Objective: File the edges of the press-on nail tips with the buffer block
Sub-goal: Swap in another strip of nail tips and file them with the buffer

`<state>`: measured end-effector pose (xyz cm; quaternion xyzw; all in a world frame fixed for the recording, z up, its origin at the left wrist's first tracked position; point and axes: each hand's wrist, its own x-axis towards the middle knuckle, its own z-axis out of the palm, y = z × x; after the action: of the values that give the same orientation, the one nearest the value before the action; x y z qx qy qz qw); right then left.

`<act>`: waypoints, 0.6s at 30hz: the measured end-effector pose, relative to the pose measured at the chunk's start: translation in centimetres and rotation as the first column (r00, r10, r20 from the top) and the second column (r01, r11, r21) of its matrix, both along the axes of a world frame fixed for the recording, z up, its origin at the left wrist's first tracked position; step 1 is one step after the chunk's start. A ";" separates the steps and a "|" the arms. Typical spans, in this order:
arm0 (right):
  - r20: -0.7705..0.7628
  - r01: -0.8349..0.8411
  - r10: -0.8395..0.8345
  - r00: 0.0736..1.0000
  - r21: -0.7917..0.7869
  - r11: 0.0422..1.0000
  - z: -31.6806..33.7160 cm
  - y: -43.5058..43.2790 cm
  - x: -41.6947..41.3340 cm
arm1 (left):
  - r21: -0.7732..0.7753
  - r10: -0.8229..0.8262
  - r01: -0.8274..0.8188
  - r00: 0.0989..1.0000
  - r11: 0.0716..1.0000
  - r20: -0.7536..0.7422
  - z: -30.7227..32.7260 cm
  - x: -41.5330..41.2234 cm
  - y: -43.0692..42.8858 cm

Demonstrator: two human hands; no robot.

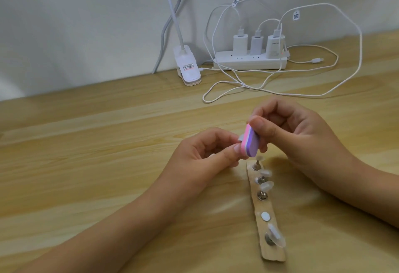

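My right hand (295, 130) grips a pink and purple buffer block (99, 142) between thumb and fingers, held above the table. My left hand (207, 154) pinches a small clear nail tip (90, 137) against the block's pink side. Just below the hands lies a cardboard strip (271, 251) with several metal studs. Clear nail tips sit on some of the studs, such as one near the top (266, 173) and one near the bottom (276, 237). One white round pad (265, 216) on the strip is bare.
A white power strip (248, 62) with three chargers stands at the back by the wall. Its white cables (248, 87) loop over the wooden table (86, 164). A white clip lamp base (186, 65) stands left of it.
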<state>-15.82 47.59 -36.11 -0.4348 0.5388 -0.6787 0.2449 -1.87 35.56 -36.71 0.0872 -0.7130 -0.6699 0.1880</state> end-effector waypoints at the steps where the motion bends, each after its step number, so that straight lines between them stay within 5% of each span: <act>1: -0.003 0.003 -0.003 1.000 0.002 1.000 0.0 0.0 0.0 | -0.006 0.008 -0.008 1.000 1.000 0.003 0.0 0.0 0.0; 6: 0.109 0.147 -0.148 0.983 0.017 0.989 -0.1 -0.5 -2.1 | -0.171 -0.016 0.017 1.000 0.985 0.009 -0.2 0.5 0.6; 12: 0.187 0.084 -0.088 0.978 0.031 0.996 -0.9 -0.8 -2.8 | -0.496 -0.034 -0.182 0.918 0.849 -0.394 0.3 1.4 1.4; 18: 0.163 0.045 -0.060 0.985 0.098 0.994 -1.0 -0.9 -3.0 | -0.753 -0.152 -0.041 0.971 0.657 -0.186 -0.1 1.4 1.6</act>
<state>-18.81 46.68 -37.07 -0.3504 0.5591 -0.6927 0.2912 -0.47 37.14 -36.81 -0.0993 -0.9009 -0.3263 0.2684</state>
